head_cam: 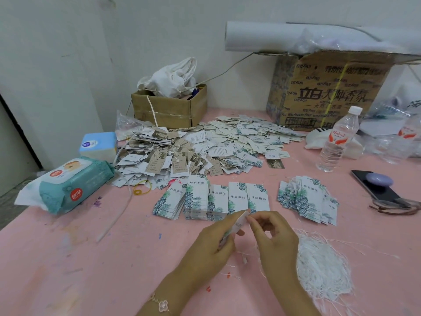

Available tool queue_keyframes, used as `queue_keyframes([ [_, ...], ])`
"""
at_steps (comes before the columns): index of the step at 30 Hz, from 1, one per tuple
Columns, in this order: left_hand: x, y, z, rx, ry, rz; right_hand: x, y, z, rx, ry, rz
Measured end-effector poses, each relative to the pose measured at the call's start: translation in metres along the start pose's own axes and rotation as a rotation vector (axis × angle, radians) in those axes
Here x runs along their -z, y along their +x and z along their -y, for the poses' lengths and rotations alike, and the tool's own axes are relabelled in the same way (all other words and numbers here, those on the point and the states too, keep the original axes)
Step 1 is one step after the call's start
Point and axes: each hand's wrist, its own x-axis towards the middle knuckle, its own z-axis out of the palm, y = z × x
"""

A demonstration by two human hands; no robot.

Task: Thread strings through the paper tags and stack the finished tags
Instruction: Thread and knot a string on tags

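Holding a tag (240,221) low over the pink table (68,258), the left hand (209,245) curls its fingers round the tag's lower part, and a bracelet (163,304) sits on that wrist. The right hand (273,238) pinches thumb and forefinger together at the tag's upper end; whether a string lies between them is too small to tell.

At four o'clock from the hands, just beside the right wrist, lies a loose bundle of white strings (323,265). At twelve o'clock, near the fingertips, stands a row of neat tag stacks (218,199) with a leaf print. At two o'clock is a fanned pile of tags (307,201) with strings showing.

Farther off at three o'clock lies a phone (376,185). At ten o'clock is a pack of wet wipes (68,185), with a blue tissue pack (99,144) behind it. A wide heap of loose tags (205,144) spreads at twelve o'clock, with a water bottle (337,142) at two o'clock.

Against the wall stand a small cardboard box (170,108) at eleven o'clock and a large printed box (325,92) at one o'clock.
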Motion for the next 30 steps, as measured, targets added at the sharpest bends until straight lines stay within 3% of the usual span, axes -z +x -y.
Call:
queue_keyframes([
  [7,-0.001,-0.003,-0.01,0.024,-0.229,0.027,0.0,0.005,0.005,-0.384,0.485,0.053],
  [14,-0.003,-0.001,-0.011,0.066,-0.296,0.036,0.002,0.01,0.009,-0.577,0.514,0.156],
  [19,-0.004,0.017,-0.015,0.364,-0.497,0.04,0.007,0.013,0.009,-0.567,0.476,0.215],
  [23,0.01,0.011,-0.005,0.415,-0.643,-0.055,0.009,0.015,0.007,-0.552,0.461,0.23],
  [30,0.002,0.006,-0.005,0.455,-0.767,0.011,0.001,0.009,0.007,-0.508,0.486,0.354],
])
